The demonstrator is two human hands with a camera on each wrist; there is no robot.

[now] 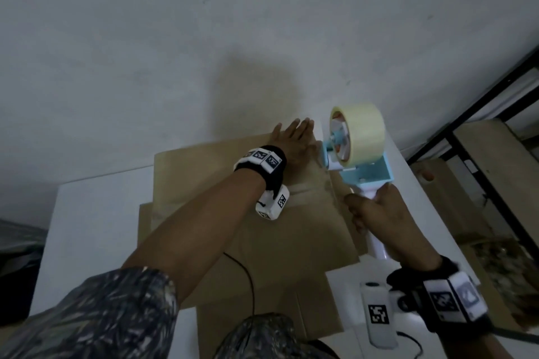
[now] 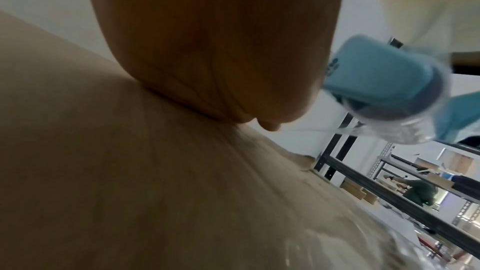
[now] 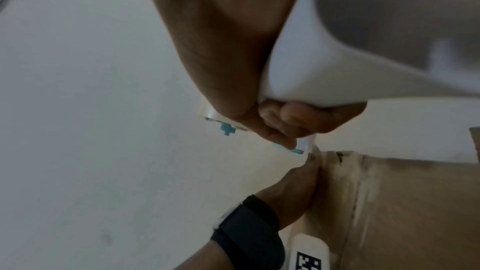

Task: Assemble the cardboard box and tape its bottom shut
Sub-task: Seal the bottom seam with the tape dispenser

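Left hand [image 1: 294,137], fingers straight, presses flat cardboard box [image 1: 221,183] on white table [image 1: 87,227]; right hand [image 1: 379,221] grips tape dispenser [image 1: 357,151] handle.

Brown cardboard box [image 1: 242,230]: lying on white table, flaps spread toward the near edge, clear tape strip visible along its right part. Light-blue and white plastic tape dispenser [image 1: 358,166] with pale yellowish tape roll [image 1: 360,132]: raised just above box's far right corner, roll uppermost, white handle angled down toward the viewer.
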